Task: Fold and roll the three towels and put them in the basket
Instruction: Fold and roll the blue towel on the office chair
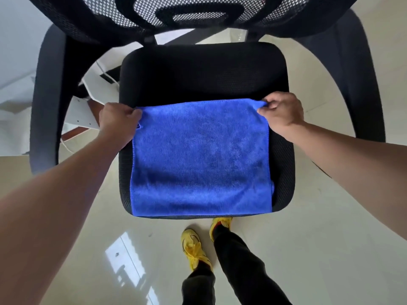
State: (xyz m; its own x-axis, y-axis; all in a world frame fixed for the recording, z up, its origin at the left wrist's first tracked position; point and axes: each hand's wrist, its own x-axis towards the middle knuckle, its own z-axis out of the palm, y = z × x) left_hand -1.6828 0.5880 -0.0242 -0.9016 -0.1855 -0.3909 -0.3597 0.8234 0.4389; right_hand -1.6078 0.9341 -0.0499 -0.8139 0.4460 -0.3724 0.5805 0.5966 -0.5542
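A blue towel [201, 159] lies spread flat on the black seat of an office chair [202, 71], reaching from mid-seat to the seat's front edge. My left hand [116, 122] pinches the towel's far left corner. My right hand [283, 112] pinches the far right corner, lifting it slightly. A second layer of blue shows at the towel's lower right edge. No other towels and no basket are in view.
The chair's mesh backrest [198, 14] rises at the top, and its grey armrests [47, 102] curve down both sides of the seat. White boards and a cable [97, 84] lie on the floor at left. My yellow shoes [195, 247] stand on glossy tile below the seat.
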